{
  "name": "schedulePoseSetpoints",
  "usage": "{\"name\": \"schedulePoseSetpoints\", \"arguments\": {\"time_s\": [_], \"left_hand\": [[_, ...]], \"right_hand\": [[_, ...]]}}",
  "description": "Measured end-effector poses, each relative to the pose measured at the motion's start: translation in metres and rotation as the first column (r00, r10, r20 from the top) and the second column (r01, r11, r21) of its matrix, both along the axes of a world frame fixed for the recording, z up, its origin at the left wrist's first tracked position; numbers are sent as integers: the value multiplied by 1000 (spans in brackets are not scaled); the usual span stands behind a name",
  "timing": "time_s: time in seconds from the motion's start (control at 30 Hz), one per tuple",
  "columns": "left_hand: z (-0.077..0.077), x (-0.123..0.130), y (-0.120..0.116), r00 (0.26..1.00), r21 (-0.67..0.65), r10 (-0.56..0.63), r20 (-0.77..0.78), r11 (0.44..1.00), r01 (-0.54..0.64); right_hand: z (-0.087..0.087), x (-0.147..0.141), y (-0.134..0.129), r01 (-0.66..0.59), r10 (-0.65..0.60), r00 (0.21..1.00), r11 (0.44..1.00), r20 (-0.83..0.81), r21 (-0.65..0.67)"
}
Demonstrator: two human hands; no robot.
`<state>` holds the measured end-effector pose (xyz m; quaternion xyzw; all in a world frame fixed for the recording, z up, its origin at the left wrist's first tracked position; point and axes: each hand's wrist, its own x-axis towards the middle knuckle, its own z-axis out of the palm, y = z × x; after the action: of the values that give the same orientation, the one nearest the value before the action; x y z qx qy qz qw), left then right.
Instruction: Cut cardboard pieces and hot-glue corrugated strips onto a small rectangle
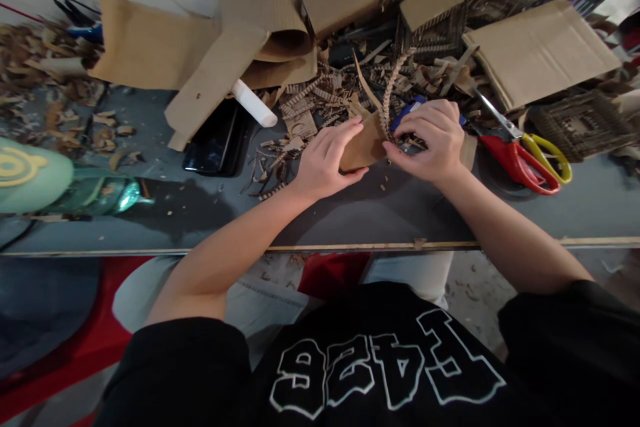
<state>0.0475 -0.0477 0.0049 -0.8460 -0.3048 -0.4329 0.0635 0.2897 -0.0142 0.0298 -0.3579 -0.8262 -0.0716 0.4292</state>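
Observation:
My left hand (327, 157) is closed around a small brown cardboard piece (365, 143), thumb along its near edge and fingers over its far side. At the right edge of that piece, the thumb and forefinger of my right hand (430, 140) come together in a pinch. A thin wavy corrugated cardboard strip (393, 87) rises from between the piece and these fingertips; its lower end is partly hidden. Behind my right hand shows a blue object (409, 112), mostly covered, and I cannot tell whether the hand touches it. Loose corrugated scraps (320, 103) lie just beyond both hands.
Red-and-yellow-handled scissors (525, 153) lie to the right, below a flat cardboard sheet (545, 50). On the left are a white glue stick (254, 103), a dark phone (210, 147), a cardboard roll (265, 7) and a green bottle (95, 190). The table edge (350, 248) runs in front.

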Motion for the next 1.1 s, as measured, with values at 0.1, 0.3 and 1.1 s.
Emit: {"name": "schedulePoseSetpoints", "arguments": {"time_s": [0.1,0.3,1.1], "left_hand": [[-1,0,0,999,-7,3,42,1000,-2],[0,4,-2,981,-219,68,180,975,-27],[-3,6,0,992,-164,-51,118,984,70]], "right_hand": [[-1,1,0,8,-9,1000,997,10,80],[-6,5,2,-10,11,1000,998,-24,61],[1,5,-5,47,-46,998,998,39,-36]]}}
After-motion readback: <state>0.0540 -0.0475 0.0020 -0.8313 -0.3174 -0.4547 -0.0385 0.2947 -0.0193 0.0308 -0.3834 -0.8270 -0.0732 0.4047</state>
